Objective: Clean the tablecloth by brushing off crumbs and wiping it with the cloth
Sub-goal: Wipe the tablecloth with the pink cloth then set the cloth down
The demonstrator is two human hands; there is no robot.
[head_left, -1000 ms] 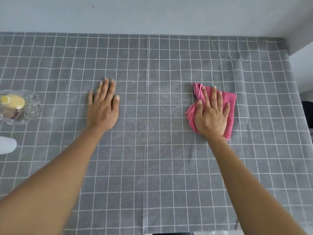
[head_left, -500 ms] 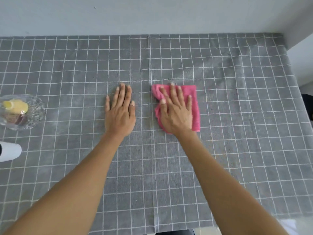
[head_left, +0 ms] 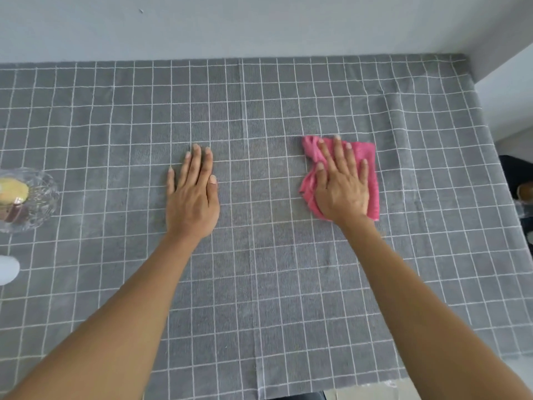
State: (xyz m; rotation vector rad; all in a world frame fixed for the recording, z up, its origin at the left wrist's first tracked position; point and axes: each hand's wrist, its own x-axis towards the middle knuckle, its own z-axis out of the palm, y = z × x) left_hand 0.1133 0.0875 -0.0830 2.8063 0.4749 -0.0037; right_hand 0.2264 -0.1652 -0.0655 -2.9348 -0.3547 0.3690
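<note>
A grey tablecloth (head_left: 259, 284) with a white grid covers the table. My right hand (head_left: 341, 186) lies flat, fingers spread, pressing a crumpled pink cloth (head_left: 372, 168) onto the tablecloth right of centre. My left hand (head_left: 193, 194) rests flat on the bare tablecloth left of centre, palm down, fingers together, holding nothing. No crumbs are visible at this size.
A clear glass bowl (head_left: 43, 206) holding a yellow item stands at the left edge. Below it a white object (head_left: 7, 268) pokes in from the left. A pale wall runs along the table's far side and right corner. The table's near edge is at the bottom.
My right hand slid the pink cloth left toward the centre, then back to the right. My left hand stayed flat on the tablecloth.
</note>
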